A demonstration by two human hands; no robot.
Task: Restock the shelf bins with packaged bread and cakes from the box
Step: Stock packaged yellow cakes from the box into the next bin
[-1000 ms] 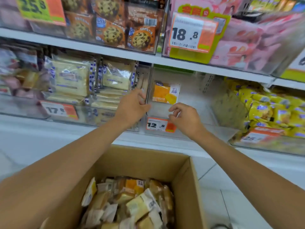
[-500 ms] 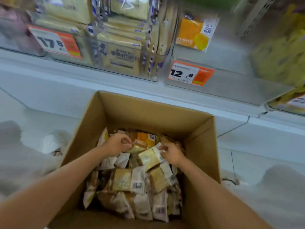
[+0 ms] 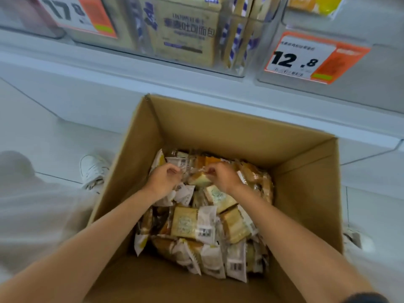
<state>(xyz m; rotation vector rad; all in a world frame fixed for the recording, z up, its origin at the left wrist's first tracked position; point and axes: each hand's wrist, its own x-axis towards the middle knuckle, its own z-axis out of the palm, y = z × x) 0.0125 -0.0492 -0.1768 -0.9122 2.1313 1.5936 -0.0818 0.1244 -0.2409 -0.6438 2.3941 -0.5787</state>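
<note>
head cam; looks steeply down; close over box (image 3: 229, 132) (shelf bins (image 3: 358, 88) at top)

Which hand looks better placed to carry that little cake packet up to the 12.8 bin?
Probably the right hand: its fingertips pinch the cake packet, and the 12.8 bin sits up on its side. The left hand is farther from it.

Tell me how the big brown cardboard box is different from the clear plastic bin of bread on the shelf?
The brown cardboard box is opaque and sits low; the clear plastic bin is see-through, up on the white shelf. Small wrapped packs lie jumbled in the box; cream bread packs stand upright in the bin. Both hold wrapped baked goods.
</note>
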